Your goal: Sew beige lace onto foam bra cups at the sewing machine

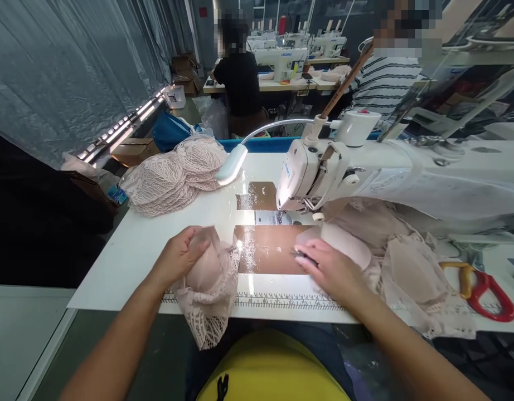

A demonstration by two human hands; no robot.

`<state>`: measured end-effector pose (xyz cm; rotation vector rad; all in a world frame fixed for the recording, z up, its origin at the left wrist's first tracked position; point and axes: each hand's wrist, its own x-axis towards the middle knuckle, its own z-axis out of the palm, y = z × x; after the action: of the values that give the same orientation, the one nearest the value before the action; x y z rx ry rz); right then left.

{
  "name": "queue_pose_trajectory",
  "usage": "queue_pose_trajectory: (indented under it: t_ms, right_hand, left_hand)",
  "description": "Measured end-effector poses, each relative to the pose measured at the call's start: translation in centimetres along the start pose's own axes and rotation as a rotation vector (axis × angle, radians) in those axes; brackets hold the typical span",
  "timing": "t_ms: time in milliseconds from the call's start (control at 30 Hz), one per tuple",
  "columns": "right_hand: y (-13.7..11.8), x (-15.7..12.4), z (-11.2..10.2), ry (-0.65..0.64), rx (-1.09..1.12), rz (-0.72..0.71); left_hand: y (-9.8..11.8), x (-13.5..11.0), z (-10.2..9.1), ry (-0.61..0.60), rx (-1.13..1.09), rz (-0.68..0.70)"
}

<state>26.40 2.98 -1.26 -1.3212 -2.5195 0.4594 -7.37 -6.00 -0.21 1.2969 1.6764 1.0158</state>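
Note:
My left hand point(182, 253) is closed on the edge of a beige lace bra cup point(204, 267), thumb on the smooth inner side. Its lace trim hangs over the table's front edge. My right hand point(330, 270) grips a small dark tool point(306, 258), its narrow tip pointing left; blur and the fingers hide its exact kind. Beyond both hands is the white sewing machine point(299, 172), its needle area over a metal plate point(267, 218). Beside my right hand, more beige bra pieces point(416, 267) lie heaped under the machine arm.
Stacked lace cups point(169, 178) sit at the back left, near a lamp point(232, 165) on a bent neck. Red-and-yellow-handled scissors point(486, 289) lie far right. A ruler strip point(282, 301) runs along the table's front edge. Two people sit farther back among other machines.

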Motion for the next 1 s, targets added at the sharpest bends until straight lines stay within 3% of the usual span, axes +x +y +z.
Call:
queue_pose_trajectory:
  t_ms: [100,200,333,500,633,733,833,900,1000]
  right_hand:
    - [3.6,-0.7,0.3,0.145,-0.284,0.027]
    - [4.7,-1.7,0.3,0.219,-0.335,-0.125]
    - [3.6,-2.9,0.6,0.163,-0.268,-0.360]
    - [2.7,-3.1,0.8,0.224,-0.273,-0.307]
    - [-0.3,-4.0,0.8,0.328,-0.018,-0.343]
    - [-4.3,-4.1,1.2,0.145,0.473,-0.398]
    - [-7.4,-3.4,1.8,-0.160,0.959,-0.249]
    - [-8.1,-2.9,1.9,-0.311,1.170,-0.150]
    - [-7.2,-3.3,1.0,-0.403,1.295,-0.025]
  left_hand:
    - [-0.2,-0.1,-0.5,0.070,-0.107,-0.012]
    - [0.2,-0.8,-0.6,0.073,-0.191,-0.019]
    - [1.5,-2.0,-1.1,0.096,-0.184,-0.018]
    - [3.5,-4.0,-1.4,0.124,-0.093,0.016]
    - [4.3,-4.8,0.7,0.015,0.049,0.144]
    - [4.7,-4.9,4.0,-0.128,0.150,0.344]
    - [5.3,-4.9,7.1,-0.244,0.206,0.529]
    - [5.3,-4.7,7.9,-0.191,0.265,0.632]
    - [4.2,-3.6,6.7,0.064,0.460,0.708]
